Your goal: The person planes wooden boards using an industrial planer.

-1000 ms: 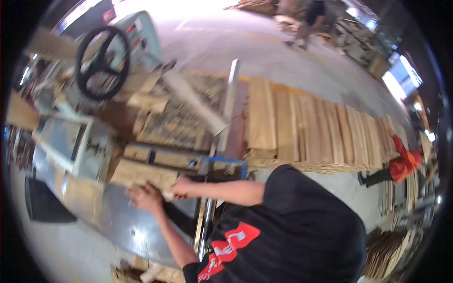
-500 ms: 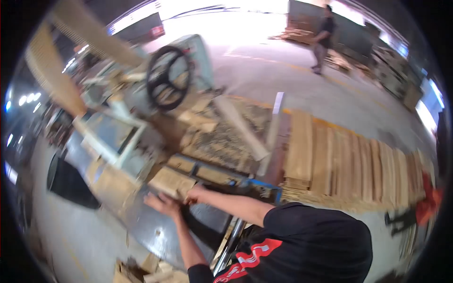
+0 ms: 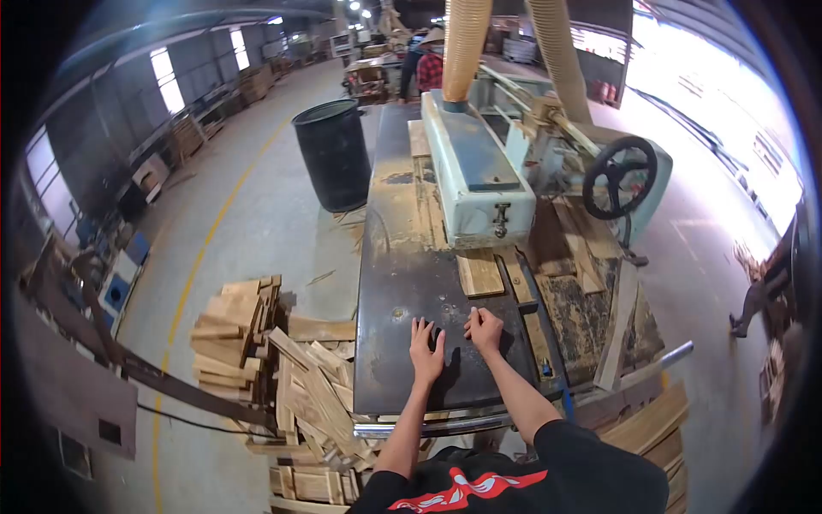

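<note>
My left hand [image 3: 425,353] is over the dark metal machine table [image 3: 385,343], fingers spread and nothing in them. To its right, my right hand [image 3: 485,331] is curled closed, with nothing visible in it. Just beyond the right hand is the near end of a wooden board [image 3: 479,275], a small gap between them. The board lies flat on the table, its far part hidden under the pale green machine hood [image 3: 488,206]. A metal guide rail [image 3: 519,278] runs along the board's right side.
A black barrel [image 3: 332,156] stands left of the table. Wood offcuts [image 3: 308,385] and stacked pieces [image 3: 227,330] lie on the floor at left. A black handwheel [image 3: 619,179] and sawdust-covered boards are at right. People stand at the far end and far right.
My view has swung left to face along the machine. My hands, earlier at the board's near end, are now drawn back from it, and the board sits at the hood.
</note>
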Demonstrator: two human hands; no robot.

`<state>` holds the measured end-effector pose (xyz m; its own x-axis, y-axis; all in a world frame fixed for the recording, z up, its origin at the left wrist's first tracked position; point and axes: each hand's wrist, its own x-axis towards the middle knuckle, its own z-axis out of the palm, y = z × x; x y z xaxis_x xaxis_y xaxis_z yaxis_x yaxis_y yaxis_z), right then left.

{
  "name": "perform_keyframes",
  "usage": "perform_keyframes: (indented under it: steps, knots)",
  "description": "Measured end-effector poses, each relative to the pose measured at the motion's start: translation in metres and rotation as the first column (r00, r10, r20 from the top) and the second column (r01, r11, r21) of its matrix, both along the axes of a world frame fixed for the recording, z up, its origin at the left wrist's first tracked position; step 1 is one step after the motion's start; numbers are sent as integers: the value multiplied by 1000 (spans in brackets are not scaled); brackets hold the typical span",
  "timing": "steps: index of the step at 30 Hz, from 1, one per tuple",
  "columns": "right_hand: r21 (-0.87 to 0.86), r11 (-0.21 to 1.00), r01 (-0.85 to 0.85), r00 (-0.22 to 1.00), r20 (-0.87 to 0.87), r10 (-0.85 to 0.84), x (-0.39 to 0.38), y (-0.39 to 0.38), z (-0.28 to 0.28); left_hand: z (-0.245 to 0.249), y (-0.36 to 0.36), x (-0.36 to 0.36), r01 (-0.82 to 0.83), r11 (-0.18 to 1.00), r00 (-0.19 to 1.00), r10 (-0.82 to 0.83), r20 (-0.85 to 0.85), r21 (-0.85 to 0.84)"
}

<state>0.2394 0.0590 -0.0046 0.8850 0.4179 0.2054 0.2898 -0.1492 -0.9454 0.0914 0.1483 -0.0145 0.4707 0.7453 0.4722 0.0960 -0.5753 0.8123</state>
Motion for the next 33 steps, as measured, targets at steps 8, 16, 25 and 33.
perform_keyframes:
  steps: [8,16,25,33]
  knots:
    - [25,999,-37,999,32,37,7,-4,-17,3,0,0,75,997,995,-73,-63,18]
    - [-91,994,-53,998,30,56,-2,-8,4,2,-10,-15,56,998,997,-55,-59,12]
    - [-77,997,0,994,107,8,-14,-14,2,2,-13,-21,39,999,999,-39,-2,-31]
    - [20,1000,-10,999,40,10,-15,-15,-1,3,-21,-35,32,999,999,-33,-11,-27]
